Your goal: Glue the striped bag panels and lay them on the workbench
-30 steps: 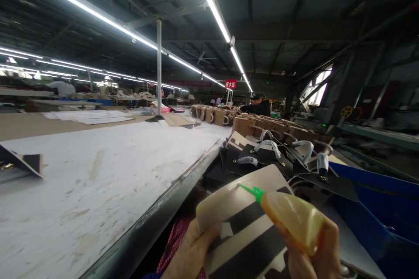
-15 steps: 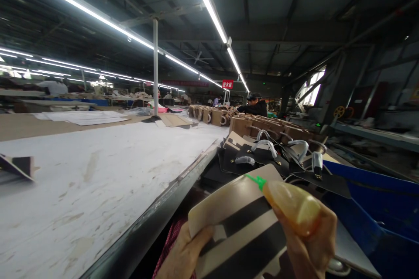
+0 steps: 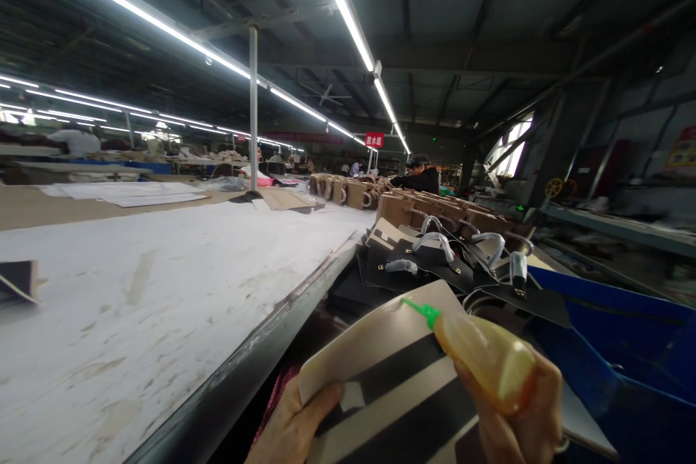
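My left hand (image 3: 299, 417) grips the lower left edge of a stiff cream panel with black bands (image 3: 391, 377), thumb on its upper face. The panel is held tilted over the near edge of the table. In my right hand (image 3: 522, 413) is a soft squeeze bottle (image 3: 483, 355) of amber liquid, probably glue. Its green nozzle (image 3: 421, 312) points left, its tip at or just above the panel's far edge; contact cannot be made out. Beyond the panel lie black bag panels (image 3: 429, 264) with handles wrapped in clear plastic (image 3: 435, 246).
On the left stretches a white-covered worktable (image 3: 163, 290) with stains and a dark scrap (image 3: 19, 283). Rows of brown bags (image 3: 435, 210) stand farther back, near a person in dark clothing (image 3: 421, 175). A blue bin (image 3: 625, 326) is at my right. A post (image 3: 253, 109) rises from the table.
The nozzle tip has moved slightly left and down along with the bottle. The panel has also dropped a little to the left, and the whole view has shifted slightly.
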The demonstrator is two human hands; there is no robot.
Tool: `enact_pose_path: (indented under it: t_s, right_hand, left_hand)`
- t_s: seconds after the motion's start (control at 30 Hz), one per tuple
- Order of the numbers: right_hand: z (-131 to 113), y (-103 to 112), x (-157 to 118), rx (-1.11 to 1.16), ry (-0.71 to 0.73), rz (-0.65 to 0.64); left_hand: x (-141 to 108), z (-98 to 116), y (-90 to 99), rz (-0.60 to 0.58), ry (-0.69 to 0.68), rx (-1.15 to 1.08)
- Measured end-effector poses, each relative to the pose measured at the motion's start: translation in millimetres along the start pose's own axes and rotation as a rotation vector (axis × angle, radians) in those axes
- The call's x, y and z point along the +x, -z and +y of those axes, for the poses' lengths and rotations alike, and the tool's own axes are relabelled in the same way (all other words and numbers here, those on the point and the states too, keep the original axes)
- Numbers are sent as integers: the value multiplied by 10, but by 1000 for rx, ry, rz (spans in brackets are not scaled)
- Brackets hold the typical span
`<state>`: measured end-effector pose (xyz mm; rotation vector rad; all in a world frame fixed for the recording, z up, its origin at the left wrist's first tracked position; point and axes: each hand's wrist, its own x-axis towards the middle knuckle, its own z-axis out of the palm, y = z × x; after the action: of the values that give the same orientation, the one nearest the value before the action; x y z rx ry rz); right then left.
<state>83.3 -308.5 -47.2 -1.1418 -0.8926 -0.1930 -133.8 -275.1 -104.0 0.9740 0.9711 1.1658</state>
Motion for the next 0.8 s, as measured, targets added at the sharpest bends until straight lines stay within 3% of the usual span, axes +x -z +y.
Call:
enact_pose_path:
  t_s: [0.1,0.23,0.5,0.63,0.8]
  right_hand:
    - [95,22,29,-1,2,-54]
    - [303,14,193,-13,140,42]
    - [163,86,232,-56,23,29]
    - [231,136,239,-52,-1,128]
    - [290,159,261,-57,4,123]
  left_hand:
    - [-20,8,1,48,46,33]
    - [-55,56,50,81,-14,76]
    - [-47,67,154,38,35,147]
    - [-28,67,194,4,28,224]
    - [-29,12,195,45,-26,205]
